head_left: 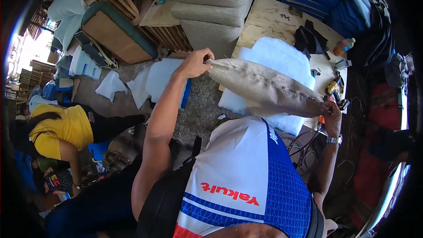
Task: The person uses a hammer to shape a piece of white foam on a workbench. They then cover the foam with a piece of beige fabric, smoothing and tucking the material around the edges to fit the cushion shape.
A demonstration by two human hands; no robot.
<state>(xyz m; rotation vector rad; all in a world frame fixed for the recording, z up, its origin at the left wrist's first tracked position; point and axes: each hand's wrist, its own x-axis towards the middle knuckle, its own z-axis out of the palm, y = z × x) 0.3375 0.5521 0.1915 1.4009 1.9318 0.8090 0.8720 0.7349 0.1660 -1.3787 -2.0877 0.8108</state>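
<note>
While hands (197, 65) (333, 117) hold fabric (262, 82), one bottle (343, 47) seems part-filled.

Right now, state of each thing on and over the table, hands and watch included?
Left hand: closed on one end of the fabric
Right hand: closed on the other end
Beige fabric: stretched out between both hands, raised over the padding
White padding: lying on the wooden table, partly hidden by the fabric
Yellow drill: not held
Bottle: partly filled or full, cannot tell
Wristwatch: strapped on right wrist
</note>
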